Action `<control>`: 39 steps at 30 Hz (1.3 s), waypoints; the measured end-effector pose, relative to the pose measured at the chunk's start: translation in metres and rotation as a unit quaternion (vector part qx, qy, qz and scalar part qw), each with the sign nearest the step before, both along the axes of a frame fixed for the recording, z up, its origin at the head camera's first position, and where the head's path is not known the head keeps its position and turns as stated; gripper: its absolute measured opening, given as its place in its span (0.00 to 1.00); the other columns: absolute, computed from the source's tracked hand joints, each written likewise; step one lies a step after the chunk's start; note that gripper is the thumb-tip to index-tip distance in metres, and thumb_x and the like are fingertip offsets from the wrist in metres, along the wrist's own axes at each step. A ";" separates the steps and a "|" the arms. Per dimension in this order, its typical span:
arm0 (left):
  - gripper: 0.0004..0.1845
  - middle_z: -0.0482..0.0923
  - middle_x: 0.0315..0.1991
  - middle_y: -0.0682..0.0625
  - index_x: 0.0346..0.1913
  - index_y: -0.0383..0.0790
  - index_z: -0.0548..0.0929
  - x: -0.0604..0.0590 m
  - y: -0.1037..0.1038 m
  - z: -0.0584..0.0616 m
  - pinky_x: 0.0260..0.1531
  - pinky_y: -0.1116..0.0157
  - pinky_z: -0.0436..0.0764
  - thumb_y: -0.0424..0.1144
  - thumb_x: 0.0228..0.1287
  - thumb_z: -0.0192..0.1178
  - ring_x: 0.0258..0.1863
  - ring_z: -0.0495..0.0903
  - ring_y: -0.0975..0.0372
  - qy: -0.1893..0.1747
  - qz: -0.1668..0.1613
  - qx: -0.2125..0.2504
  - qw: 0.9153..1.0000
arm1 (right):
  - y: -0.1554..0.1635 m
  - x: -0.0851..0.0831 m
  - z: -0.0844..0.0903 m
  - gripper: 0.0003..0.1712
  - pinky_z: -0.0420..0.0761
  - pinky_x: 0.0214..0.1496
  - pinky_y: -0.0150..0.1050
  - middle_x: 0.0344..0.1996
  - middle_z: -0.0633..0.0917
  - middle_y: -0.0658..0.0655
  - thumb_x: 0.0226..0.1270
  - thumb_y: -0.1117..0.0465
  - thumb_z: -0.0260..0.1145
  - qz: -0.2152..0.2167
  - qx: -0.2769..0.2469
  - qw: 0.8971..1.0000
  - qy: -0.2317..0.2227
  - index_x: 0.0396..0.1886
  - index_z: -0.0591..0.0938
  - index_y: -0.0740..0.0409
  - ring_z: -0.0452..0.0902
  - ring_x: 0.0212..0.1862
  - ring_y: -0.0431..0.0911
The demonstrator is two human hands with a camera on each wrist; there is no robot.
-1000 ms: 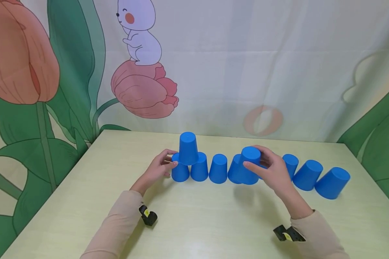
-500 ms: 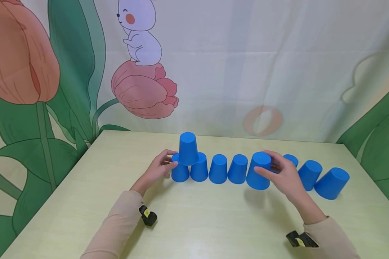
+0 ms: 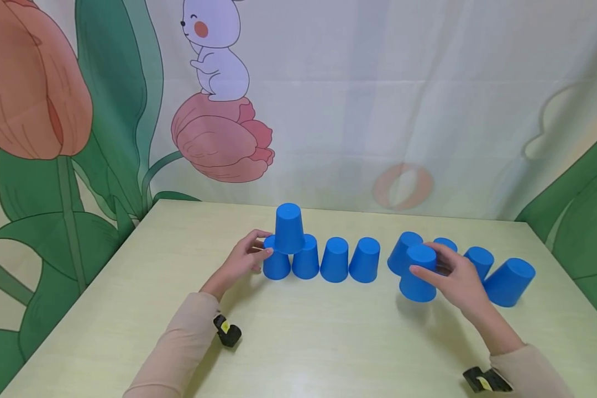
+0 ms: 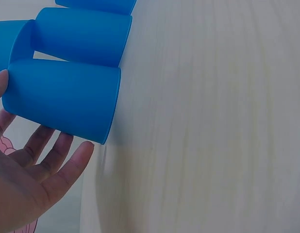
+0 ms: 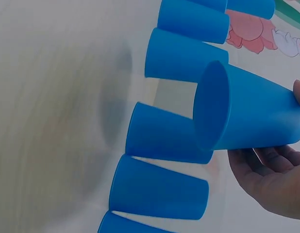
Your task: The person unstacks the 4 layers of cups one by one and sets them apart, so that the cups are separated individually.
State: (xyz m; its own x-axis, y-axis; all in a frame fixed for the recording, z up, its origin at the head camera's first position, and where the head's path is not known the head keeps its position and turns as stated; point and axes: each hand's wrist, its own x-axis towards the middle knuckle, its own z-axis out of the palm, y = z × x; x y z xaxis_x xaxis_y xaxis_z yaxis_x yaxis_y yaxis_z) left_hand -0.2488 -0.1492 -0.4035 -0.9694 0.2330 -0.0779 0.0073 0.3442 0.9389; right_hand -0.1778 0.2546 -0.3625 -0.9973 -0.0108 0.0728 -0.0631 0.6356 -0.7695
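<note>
The right hand [image 3: 455, 279] curls its fingers round an inverted blue plastic cup [image 3: 418, 273], lifted clear of the table [image 3: 298, 342] at about four o'clock from the cup row. It looks light, thin-walled and slick (easily squashed), so hold mid-wall, gently. The left hand [image 3: 241, 260], fingers relaxed, touches the end base cup [image 3: 276, 265].

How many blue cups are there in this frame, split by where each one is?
Blue cups standing mouth down on the table, such as the one at: 8
Blue cup stacked on top of two others: 1
Blue cup held off the table by the right hand: 1
Total: 10 blue cups
</note>
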 end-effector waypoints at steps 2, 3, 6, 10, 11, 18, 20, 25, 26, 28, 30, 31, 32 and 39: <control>0.22 0.69 0.56 0.42 0.61 0.49 0.66 -0.001 0.000 -0.001 0.43 0.53 0.76 0.45 0.65 0.53 0.53 0.69 0.49 -0.002 0.006 -0.003 1.000 | 0.011 -0.005 -0.013 0.42 0.72 0.45 0.63 0.57 0.71 0.66 0.55 0.40 0.64 -0.015 0.010 1.000 0.000 0.65 0.64 0.54 0.69 0.55 0.61; 0.22 0.69 0.56 0.42 0.61 0.50 0.66 -0.001 0.001 -0.001 0.43 0.53 0.77 0.45 0.65 0.54 0.53 0.69 0.49 -0.004 0.009 -0.003 1.000 | 0.014 -0.006 -0.017 0.42 0.72 0.43 0.63 0.57 0.72 0.65 0.54 0.39 0.64 -0.023 0.017 1.000 -0.001 0.65 0.65 0.52 0.70 0.54 0.61; 0.22 0.69 0.56 0.43 0.61 0.50 0.66 0.000 0.001 0.000 0.43 0.53 0.77 0.45 0.64 0.54 0.53 0.69 0.49 -0.005 0.011 -0.002 1.000 | 0.020 -0.001 -0.014 0.44 0.71 0.45 0.63 0.58 0.70 0.66 0.55 0.39 0.64 -0.020 0.010 1.000 -0.010 0.66 0.62 0.54 0.68 0.55 0.62; 0.23 0.69 0.56 0.43 0.61 0.50 0.66 -0.001 0.001 -0.001 0.44 0.53 0.76 0.45 0.64 0.54 0.54 0.69 0.49 -0.007 0.008 0.000 1.000 | 0.020 0.012 0.002 0.46 0.67 0.52 0.63 0.59 0.66 0.73 0.58 0.42 0.62 -0.014 0.003 1.000 -0.019 0.67 0.58 0.63 0.64 0.57 0.67; 0.23 0.69 0.56 0.42 0.61 0.50 0.66 -0.001 0.001 -0.001 0.44 0.53 0.76 0.45 0.64 0.54 0.54 0.69 0.49 -0.007 0.008 0.000 1.000 | 0.020 0.015 0.005 0.46 0.67 0.52 0.62 0.59 0.66 0.73 0.58 0.42 0.62 -0.017 0.004 1.000 -0.020 0.67 0.58 0.64 0.64 0.57 0.67; 0.23 0.68 0.56 0.41 0.62 0.47 0.65 0.001 0.002 0.004 0.45 0.51 0.76 0.44 0.65 0.53 0.54 0.69 0.48 -0.012 0.004 0.003 1.000 | 0.029 0.022 0.011 0.43 0.66 0.52 0.63 0.59 0.65 0.76 0.60 0.43 0.61 -0.036 0.018 0.999 -0.031 0.66 0.59 0.66 0.62 0.57 0.69; 0.23 0.68 0.57 0.39 0.62 0.44 0.64 0.006 0.004 0.011 0.46 0.50 0.75 0.42 0.66 0.53 0.55 0.68 0.47 -0.014 0.001 0.004 1.000 | 0.033 0.024 0.011 0.42 0.66 0.52 0.64 0.59 0.65 0.76 0.61 0.44 0.60 -0.038 0.019 0.999 -0.029 0.66 0.59 0.66 0.62 0.57 0.70; 0.23 0.67 0.57 0.37 0.63 0.40 0.63 0.017 0.007 0.027 0.47 0.49 0.74 0.39 0.67 0.51 0.55 0.68 0.45 -0.011 -0.002 -0.003 1.000 | 0.040 0.028 0.009 0.42 0.67 0.51 0.64 0.58 0.66 0.76 0.61 0.44 0.60 -0.042 0.027 0.998 -0.027 0.65 0.60 0.66 0.63 0.56 0.70; 0.23 0.67 0.57 0.37 0.63 0.41 0.63 0.016 0.007 0.026 0.47 0.49 0.74 0.39 0.67 0.51 0.55 0.68 0.45 -0.012 -0.001 -0.003 1.000 | 0.042 0.029 0.008 0.42 0.67 0.50 0.64 0.58 0.66 0.77 0.61 0.44 0.60 -0.045 0.030 0.998 -0.028 0.65 0.60 0.67 0.63 0.56 0.70; 0.23 0.67 0.57 0.38 0.63 0.42 0.64 0.012 0.005 0.020 0.46 0.49 0.74 0.41 0.67 0.51 0.55 0.68 0.46 -0.012 0.000 -0.001 1.000 | 0.045 0.030 0.006 0.42 0.67 0.50 0.64 0.58 0.65 0.77 0.62 0.44 0.60 -0.052 0.033 0.998 -0.032 0.65 0.59 0.68 0.63 0.56 0.71; 0.23 0.67 0.57 0.39 0.63 0.44 0.64 0.007 0.003 0.011 0.46 0.50 0.75 0.42 0.66 0.52 0.55 0.68 0.46 -0.012 0.001 -0.001 1.000 | 0.049 0.032 0.005 0.44 0.66 0.51 0.64 0.58 0.63 0.78 0.62 0.44 0.59 -0.059 0.035 0.997 -0.040 0.66 0.57 0.69 0.61 0.56 0.71; 0.23 0.67 0.57 0.39 0.63 0.45 0.64 0.004 0.002 0.007 0.45 0.51 0.75 0.44 0.66 0.52 0.55 0.68 0.47 -0.011 0.002 -0.001 1.000 | 0.052 0.033 0.004 0.44 0.66 0.51 0.65 0.58 0.62 0.79 0.61 0.43 0.59 -0.062 0.035 0.996 -0.044 0.66 0.57 0.69 0.61 0.56 0.72; 0.24 0.68 0.56 0.40 0.62 0.46 0.64 0.002 0.001 0.004 0.45 0.51 0.76 0.45 0.65 0.53 0.55 0.68 0.47 -0.011 0.003 -0.001 1.000 | 0.055 0.033 0.003 0.45 0.65 0.51 0.65 0.59 0.61 0.79 0.61 0.42 0.59 -0.065 0.035 0.996 -0.051 0.66 0.56 0.68 0.60 0.57 0.72; 0.24 0.69 0.56 0.42 0.62 0.49 0.65 -0.002 0.001 -0.002 0.43 0.54 0.77 0.46 0.64 0.54 0.54 0.69 0.49 -0.013 0.009 -0.001 1.000 | 0.068 0.037 -0.001 0.47 0.67 0.50 0.65 0.59 0.60 0.79 0.60 0.40 0.59 -0.091 0.047 0.993 -0.062 0.67 0.55 0.67 0.60 0.57 0.72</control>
State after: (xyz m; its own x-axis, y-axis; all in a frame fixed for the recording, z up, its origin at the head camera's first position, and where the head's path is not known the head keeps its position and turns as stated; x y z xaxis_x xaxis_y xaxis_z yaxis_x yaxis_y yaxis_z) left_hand -0.2505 -0.1483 -0.4058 -0.9713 0.2147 -0.1025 -0.0227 0.3451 0.9383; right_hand -0.1409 0.3224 -0.3634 -0.9845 0.1700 -0.0428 0.1509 0.6969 -0.7011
